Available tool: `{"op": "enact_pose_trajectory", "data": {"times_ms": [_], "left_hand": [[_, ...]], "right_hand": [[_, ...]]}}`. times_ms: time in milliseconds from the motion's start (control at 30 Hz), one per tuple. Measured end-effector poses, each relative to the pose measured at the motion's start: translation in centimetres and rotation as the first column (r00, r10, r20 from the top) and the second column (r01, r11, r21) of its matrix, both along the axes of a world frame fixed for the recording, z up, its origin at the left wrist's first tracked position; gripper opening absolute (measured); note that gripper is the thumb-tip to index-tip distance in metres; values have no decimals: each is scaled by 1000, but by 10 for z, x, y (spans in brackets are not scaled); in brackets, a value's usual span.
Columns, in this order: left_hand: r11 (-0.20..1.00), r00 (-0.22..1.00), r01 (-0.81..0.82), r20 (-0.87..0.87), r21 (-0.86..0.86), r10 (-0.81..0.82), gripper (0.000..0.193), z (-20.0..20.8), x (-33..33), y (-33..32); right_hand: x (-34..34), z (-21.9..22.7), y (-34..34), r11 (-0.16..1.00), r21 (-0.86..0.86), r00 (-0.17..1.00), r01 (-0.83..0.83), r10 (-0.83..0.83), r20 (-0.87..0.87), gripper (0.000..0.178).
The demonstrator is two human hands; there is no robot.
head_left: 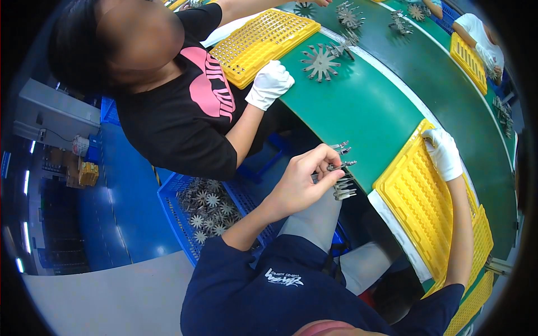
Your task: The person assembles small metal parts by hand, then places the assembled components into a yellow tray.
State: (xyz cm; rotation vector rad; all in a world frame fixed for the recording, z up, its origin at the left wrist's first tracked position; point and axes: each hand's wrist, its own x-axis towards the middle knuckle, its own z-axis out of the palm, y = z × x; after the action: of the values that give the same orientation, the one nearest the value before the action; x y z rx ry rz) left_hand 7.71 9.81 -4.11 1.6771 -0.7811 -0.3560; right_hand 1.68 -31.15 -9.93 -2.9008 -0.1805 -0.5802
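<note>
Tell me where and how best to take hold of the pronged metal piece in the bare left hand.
Likely best: pinch the free lower prongs, coming from the right. The left hand covers the left side of the pronged metal piece and pinches it near its middle, while those prongs jut rightward below, clear of the hand.

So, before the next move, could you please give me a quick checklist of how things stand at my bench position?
1. Left hand has hold of the pronged metal piece: ok, pinched between thumb and fingers.
2. Right hand at the yellow tray: ok, at its far edge.
3. Both hands gloved: not ok; the right is gloved, the left bare.
4. Co-worker's gloved hand apart from yours: ok, it is by another yellow tray.
5. Every prong on the held piece straight: cannot tell; the fingers hide part of it.
</note>
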Motion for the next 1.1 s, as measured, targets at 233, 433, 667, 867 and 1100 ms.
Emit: {"op": "enact_pose_trajectory", "data": {"times_ms": [233,433,667,867,1100], "left_hand": [[1000,1000,-7,16,11,7,16,-1,-3,1],[1000,1000,-6,13,10,6,17,-2,-5,-3],[996,997,-76,10,-40,77,15,-4,-4,-5],[997,999,14,-36,-73,-16,17,3,-11,-20],[992,991,109,87,-59,-104,29,10,-24,-38]], "right_hand": [[-1,-1,10,991,131,999,-1,5,-31,15],[-8,-4,10,987,133,996,87,-83,-37,14],[-5,-2,42,950,295,994,101,-111,17,19],[-37,45,102,663,748,999,36,-14,-35,16],[-72,75,133,549,832,997,76,-22,-76,20]]}}
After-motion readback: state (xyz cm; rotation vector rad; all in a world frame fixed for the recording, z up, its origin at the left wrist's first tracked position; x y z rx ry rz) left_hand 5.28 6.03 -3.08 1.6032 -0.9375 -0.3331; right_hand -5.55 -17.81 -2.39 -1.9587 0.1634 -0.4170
